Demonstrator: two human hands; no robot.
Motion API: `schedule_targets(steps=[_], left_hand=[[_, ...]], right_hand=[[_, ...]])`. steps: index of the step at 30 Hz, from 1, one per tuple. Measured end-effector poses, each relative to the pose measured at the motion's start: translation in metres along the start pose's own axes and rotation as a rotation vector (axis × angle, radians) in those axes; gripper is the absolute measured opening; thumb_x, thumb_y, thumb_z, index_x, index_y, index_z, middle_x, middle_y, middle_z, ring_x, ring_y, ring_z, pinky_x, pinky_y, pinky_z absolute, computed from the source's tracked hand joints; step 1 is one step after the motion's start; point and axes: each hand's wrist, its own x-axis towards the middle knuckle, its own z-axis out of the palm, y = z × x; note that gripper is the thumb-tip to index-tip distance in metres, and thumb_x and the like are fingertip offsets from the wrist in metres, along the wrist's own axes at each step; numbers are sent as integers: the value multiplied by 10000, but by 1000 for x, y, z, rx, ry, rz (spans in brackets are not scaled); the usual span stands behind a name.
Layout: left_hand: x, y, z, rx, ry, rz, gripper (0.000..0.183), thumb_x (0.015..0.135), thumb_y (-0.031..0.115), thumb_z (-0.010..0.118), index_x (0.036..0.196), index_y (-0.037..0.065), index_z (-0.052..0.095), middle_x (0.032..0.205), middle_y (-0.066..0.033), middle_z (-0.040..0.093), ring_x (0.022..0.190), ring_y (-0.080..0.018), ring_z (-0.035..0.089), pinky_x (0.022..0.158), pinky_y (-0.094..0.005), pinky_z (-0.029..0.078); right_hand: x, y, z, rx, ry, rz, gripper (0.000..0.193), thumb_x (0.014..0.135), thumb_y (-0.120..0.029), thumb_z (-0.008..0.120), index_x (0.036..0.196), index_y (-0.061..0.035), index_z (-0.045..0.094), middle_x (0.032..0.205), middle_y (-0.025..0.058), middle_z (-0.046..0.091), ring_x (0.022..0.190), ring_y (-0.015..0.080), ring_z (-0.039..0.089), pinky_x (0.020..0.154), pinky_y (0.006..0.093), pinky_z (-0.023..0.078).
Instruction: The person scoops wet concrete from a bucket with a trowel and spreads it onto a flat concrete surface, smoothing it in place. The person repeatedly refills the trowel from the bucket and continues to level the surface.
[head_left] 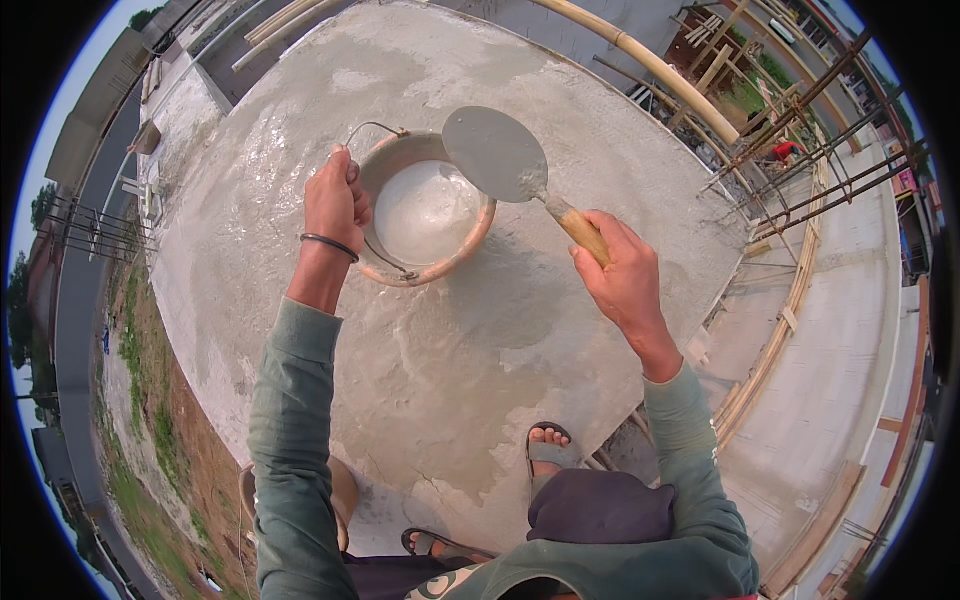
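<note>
Closed round the thin wire handle of an orange-brown bucket [478, 243], my left hand [337, 200] is at the bucket's left side. Pale, milky grey liquid [425, 212] fills part of the bucket. My right hand [625, 275] grips the wooden handle of a trowel [495, 155]. Its rounded, grey-smeared blade points up and left, overlapping the bucket's right rim in view. I cannot tell whether blade and rim touch. Beneath lies a concrete slab [430, 370], wet and shiny in patches, with a thin grey layer over parts of it.
Another bucket [345, 495] stands beside my left forearm, partly hidden. My sandalled feet are on the slab's near part. Bamboo poles [640, 55] run along the far right edge, with rusty rebar [830, 150] sticking out at the right. Grassy ground [165, 430] lies below on the left.
</note>
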Motion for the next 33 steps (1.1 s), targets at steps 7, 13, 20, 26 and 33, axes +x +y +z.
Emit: schedule_targets(steps=[7,13,20,26,33], left_hand=[[24,-66,131,64,-216,133,418,1027,362,526,689,124,467,563,55,338,437,-74,280,418,-283,205],[37,-104,181,280,-352,265,407,1033,358,514,712,107,500,570,55,369,445,-66,298,412,-278,219],[61,-93,173,242,-298,18,428,1040,405,476,702,143,479,551,68,338,451,-71,267,437,-279,206],[81,-88,173,148,-228,-113,435,1041,412,444,676,174,429,562,78,273,461,-87,243,466,-300,219],[94,-92,173,84,-164,-235,395,1020,389,454,708,149,475,555,46,337,441,-111,294,435,-316,223]], right_hand=[[36,35,20,-478,-146,56,283,768,-150,760,1040,-92,707,792,112,659,743,303,707,647,414,571],[42,101,45,-608,-306,167,216,780,-187,726,969,-82,716,829,152,686,729,349,708,641,445,579],[32,121,44,-441,-304,206,204,785,-184,699,953,-70,717,779,187,685,728,383,693,653,488,561],[43,116,9,-276,-252,281,288,777,-219,712,1032,-92,748,846,177,720,765,376,698,693,451,558],[83,129,-55,-206,-217,395,309,774,-254,723,1040,-104,767,916,178,733,819,361,705,762,424,552]])
